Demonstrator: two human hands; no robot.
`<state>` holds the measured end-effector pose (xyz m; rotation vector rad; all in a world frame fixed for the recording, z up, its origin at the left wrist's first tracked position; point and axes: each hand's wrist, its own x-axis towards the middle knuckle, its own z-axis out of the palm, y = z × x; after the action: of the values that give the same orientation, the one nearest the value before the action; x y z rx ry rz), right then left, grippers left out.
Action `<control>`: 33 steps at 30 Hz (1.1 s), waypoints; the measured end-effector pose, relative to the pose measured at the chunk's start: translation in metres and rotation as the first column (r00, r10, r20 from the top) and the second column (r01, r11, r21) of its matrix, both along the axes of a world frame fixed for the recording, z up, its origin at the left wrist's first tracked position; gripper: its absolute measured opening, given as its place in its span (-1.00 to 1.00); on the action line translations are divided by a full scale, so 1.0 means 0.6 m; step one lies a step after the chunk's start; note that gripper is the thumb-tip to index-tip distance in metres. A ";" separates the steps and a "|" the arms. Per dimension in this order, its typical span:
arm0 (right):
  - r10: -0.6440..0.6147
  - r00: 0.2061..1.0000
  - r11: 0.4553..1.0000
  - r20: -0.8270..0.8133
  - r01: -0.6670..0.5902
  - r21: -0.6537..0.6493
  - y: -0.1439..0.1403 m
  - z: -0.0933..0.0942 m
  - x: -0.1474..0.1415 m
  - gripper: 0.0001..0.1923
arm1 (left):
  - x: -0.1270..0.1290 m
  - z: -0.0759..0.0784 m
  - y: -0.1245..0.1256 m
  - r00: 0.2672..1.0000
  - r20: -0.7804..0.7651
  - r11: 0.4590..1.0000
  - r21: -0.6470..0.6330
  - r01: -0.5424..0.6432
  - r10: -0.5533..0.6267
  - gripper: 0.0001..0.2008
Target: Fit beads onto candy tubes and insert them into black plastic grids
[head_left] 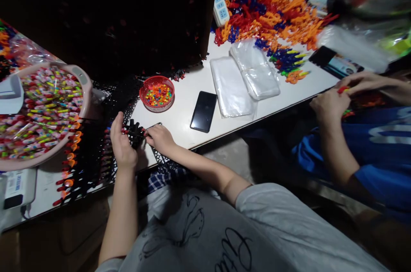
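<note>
My left hand (pixel 123 143) is at the table's left part, with its fingers curved against a cluster of small black plastic pieces (pixel 134 131). My right hand (pixel 161 138) meets the cluster from the other side, its thumb and fingers pinched at the end of a piece, where a bit of red shows. The exact shape of the pieces is too small to tell. Just beyond my hands stands a round red basket (pixel 158 107) of small coloured bits. Left of my left hand, rows of black pieces with orange and red parts (pixel 73 148) lie along the table.
A pink tub (pixel 86 81) full of wrapped coloured items stands at the left. A large dark box (pixel 105 15) fills the back. A phone (pixel 203 111) and clear plastic bags (pixel 231 88) lie to the right. Behind are piled coloured plastic pieces (pixel 269 2). A co-worker's hands (pixel 332 103) work at the right.
</note>
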<state>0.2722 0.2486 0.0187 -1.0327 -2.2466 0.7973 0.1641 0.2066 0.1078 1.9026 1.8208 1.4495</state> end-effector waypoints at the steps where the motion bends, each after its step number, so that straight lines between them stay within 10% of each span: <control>1: -0.004 1.000 1.000 -0.002 0.004 0.004 0.000 0.000 0.000 -0.94 | -0.001 -0.001 0.001 1.000 0.019 1.000 0.003 0.011 -0.011 -0.48; 10: -0.012 1.000 1.000 -0.024 0.012 -0.014 -0.001 -0.005 0.000 -0.90 | 0.002 -0.049 -0.005 0.972 0.219 0.992 0.071 -0.104 0.087 -0.42; 15: -0.023 0.999 0.999 0.031 0.024 -0.031 -0.004 -0.002 0.003 -0.86 | 0.055 -0.137 -0.088 0.944 0.099 0.929 -0.236 -0.287 0.316 -0.37; 19: -0.052 0.998 0.997 0.048 0.054 -0.052 -0.008 0.002 0.004 -0.85 | 0.110 -0.172 -0.173 0.963 -0.138 0.857 -0.438 -0.269 0.232 -0.35; 23: -0.118 0.988 0.990 0.096 0.125 -0.068 -0.013 0.008 0.011 -0.86 | 0.117 -0.152 -0.203 0.936 -0.327 0.825 -0.487 -0.285 0.130 -0.44; 33: -0.470 0.842 0.877 0.263 0.479 0.033 0.001 0.055 0.063 -0.81 | -0.014 -0.146 -0.089 0.921 -0.313 0.855 -0.518 0.039 -0.232 -0.28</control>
<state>0.3101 0.2495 0.0516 -1.7129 -2.0402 0.5013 0.1558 0.1532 0.0204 2.0435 1.9053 0.5046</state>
